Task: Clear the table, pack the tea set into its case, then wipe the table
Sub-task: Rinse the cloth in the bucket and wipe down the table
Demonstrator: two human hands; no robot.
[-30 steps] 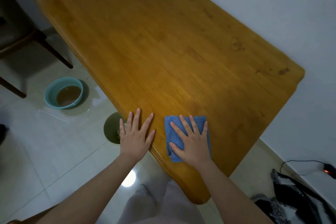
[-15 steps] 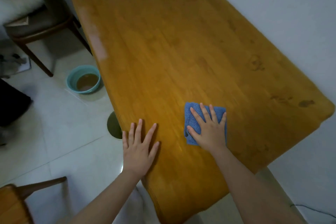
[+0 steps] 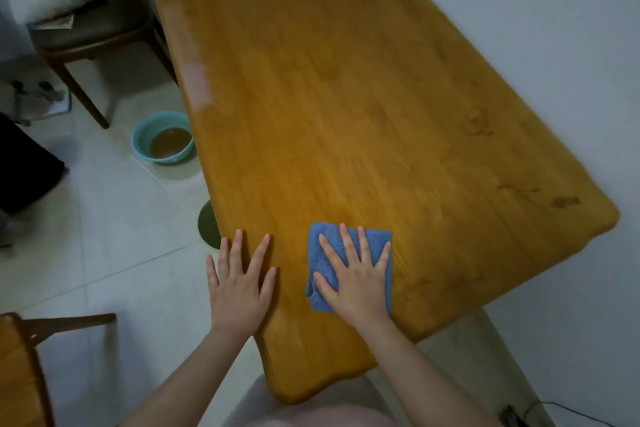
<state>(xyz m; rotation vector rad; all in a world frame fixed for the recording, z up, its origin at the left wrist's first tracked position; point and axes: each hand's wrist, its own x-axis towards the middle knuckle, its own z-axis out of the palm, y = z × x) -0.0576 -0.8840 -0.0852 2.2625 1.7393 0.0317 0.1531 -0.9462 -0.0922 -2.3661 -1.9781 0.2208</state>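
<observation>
Wiping is the step in hand. The right hand point(image 3: 356, 274) presses the blue cloth point(image 3: 379, 239) flat on the near surface point(image 3: 346, 97), fingers point(image 3: 345, 243) spread wide. The left hand point(image 3: 239, 284) rests flat at the near left edge, holding nothing. The next move likely calls for sliding the cloth toward the far end.

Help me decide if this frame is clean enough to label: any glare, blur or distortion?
Head view: dim, bluish light; white glare streaks the table along its far-left edge; slight motion blur softens everything, worst at the chair on the left; the wide lens bows the table's edges; the right hand on the blue cloth and the left hand are readable.
</observation>
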